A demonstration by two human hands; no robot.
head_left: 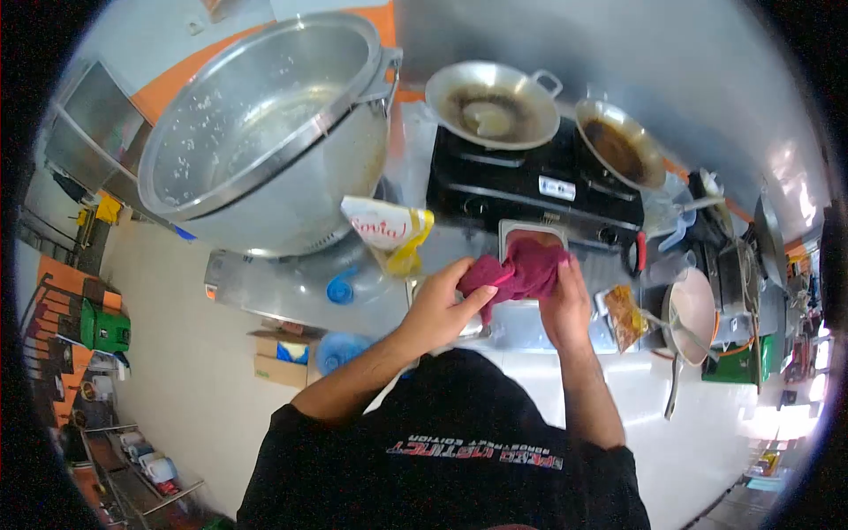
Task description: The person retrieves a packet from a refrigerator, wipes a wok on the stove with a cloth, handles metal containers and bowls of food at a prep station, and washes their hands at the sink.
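Maroon cloth: bunched and twisted, the cloth point(521, 272) sits up between the person's two hands, over the counter edge and in front of the stove; one tail of it hangs down near the left thumb.
Left hand: from where I stand, the left hand point(440, 305) grasps the cloth's left end, thumb laid across the top and fingers curled behind.
Right hand: the right hand point(566, 303) grips the other end, its fingers pointing up along the side of the bundle; I can't make out how tightly.
Metal container: just beyond the cloth, partly covered by it from here, is a rectangular container point(533, 227) with something reddish inside.
Stove: the black stove point(530, 190) carries a two-handled wok point(493, 106) with dark liquid on the left and a smaller pan point(621, 146) with brown liquid on the right.
Big pot: at the left, a huge metal pot point(344, 190) stands open, white specks stuck to its inner wall.
Packet: a white-and-yellow packet point(387, 225) stands near the left hand, with a blue object point(341, 288) on the steel counter point(256, 287) beside it.
Right side: a clear bag point(625, 318) of brown stuff lies near a pale pink pan point(693, 311).
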